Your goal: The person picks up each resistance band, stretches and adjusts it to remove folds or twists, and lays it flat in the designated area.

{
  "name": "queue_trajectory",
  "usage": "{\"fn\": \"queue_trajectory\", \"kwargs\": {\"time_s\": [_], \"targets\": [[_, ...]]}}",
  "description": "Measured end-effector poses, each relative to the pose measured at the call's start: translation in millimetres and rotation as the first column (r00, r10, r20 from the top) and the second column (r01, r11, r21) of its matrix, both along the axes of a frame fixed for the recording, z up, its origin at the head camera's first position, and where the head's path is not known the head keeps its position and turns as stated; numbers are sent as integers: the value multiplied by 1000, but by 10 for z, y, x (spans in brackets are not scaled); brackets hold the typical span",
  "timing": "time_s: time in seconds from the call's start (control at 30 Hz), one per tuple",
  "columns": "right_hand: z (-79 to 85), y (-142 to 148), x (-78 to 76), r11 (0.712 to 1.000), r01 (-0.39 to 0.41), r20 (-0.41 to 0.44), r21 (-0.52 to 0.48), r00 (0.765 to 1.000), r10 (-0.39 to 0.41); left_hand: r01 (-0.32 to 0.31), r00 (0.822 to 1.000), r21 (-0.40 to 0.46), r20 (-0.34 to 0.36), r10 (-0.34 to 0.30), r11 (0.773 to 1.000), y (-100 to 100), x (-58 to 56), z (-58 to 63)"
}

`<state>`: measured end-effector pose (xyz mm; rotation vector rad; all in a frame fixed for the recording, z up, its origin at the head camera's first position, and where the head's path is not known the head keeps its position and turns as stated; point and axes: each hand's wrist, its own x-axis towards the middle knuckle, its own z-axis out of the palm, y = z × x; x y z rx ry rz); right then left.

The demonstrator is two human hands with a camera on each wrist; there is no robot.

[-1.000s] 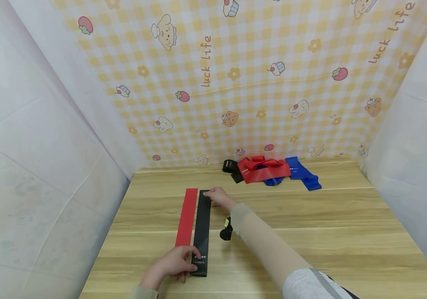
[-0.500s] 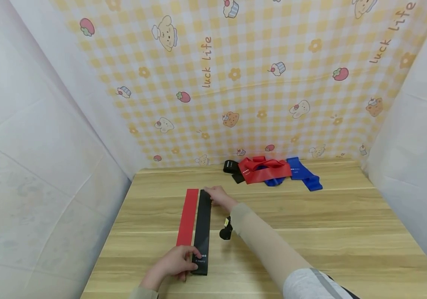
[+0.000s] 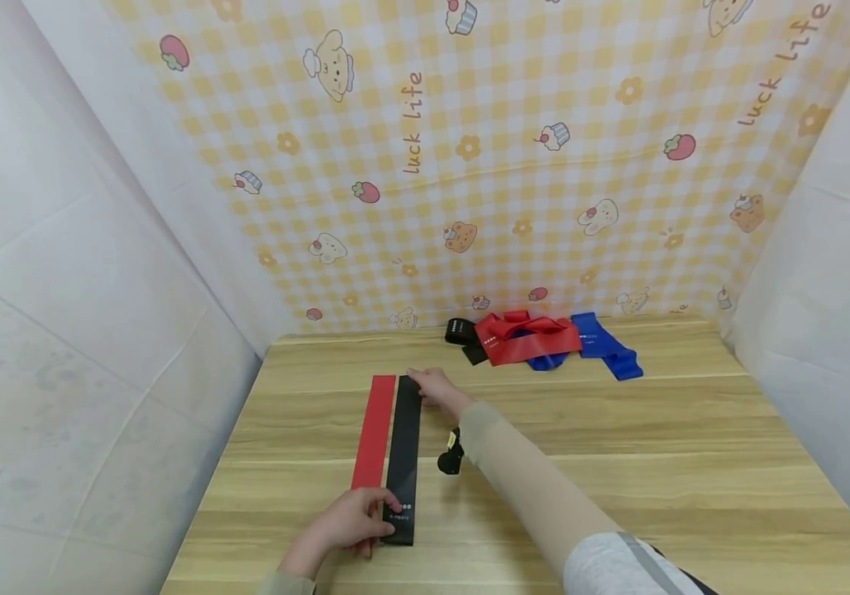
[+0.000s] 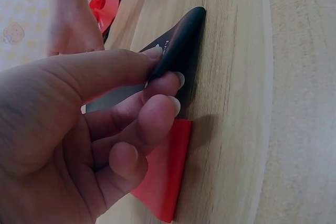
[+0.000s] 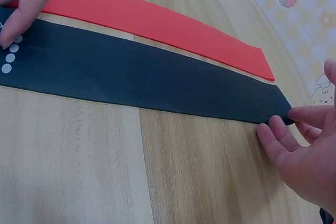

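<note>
A flat black resistance band (image 3: 403, 446) lies lengthwise on the wooden table, printed with white dots and lettering at its near end. My left hand (image 3: 350, 516) pinches that near end between thumb and fingers; in the left wrist view the band's edge curls up a little there. At the far end, my right hand (image 3: 436, 388) pinches the corner, its thumb and fingertips on the band's edge in the right wrist view. Close along the left side, nearly parallel, lies a flat red resistance band (image 3: 374, 430), its near end hidden behind my left hand.
Toward the back of the table (image 3: 656, 430) lies a loose heap: a crumpled red band (image 3: 532, 347), a blue band (image 3: 604, 343) and a folded black band (image 3: 460, 331). A patterned yellow cloth (image 3: 499, 182) hangs behind, with white sheets at both sides.
The black band has shifted slightly away from me, its near end a little farther up the table. Both hands keep hold of its ends; the right has moved slightly forward.
</note>
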<state>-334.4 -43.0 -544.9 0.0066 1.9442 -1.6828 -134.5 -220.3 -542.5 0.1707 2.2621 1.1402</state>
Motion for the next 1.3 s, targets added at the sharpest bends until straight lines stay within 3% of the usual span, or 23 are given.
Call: {"fn": "queue_trajectory", "kwargs": {"time_s": [0.37,0.67,0.87,1.0,1.17,1.3], "targets": [[90,173,13,997,-43,26,-58,999,45,36,999,-13,-38,-37,999,83,-26,13],[56,287,-4,991,45,73,-127,997,-36,18,1000,-54,-13,-19,998,162,-56,47],[36,504,-47,990,24,-10,-141,1000,-25,53,998,-10,-28,-53,999,132,-82,104],[110,692,-60,990,-6,-59,-139,998,-2,81,992,11,-94,-80,997,105,-190,192],[235,920,-41,994,42,-74,-101,996,-50,96,974,-16,-207,-97,995,191,-382,326],[283,1127,-35,994,98,-99,-54,990,-103,92,966,1,-245,-89,996,304,-541,414]]}}
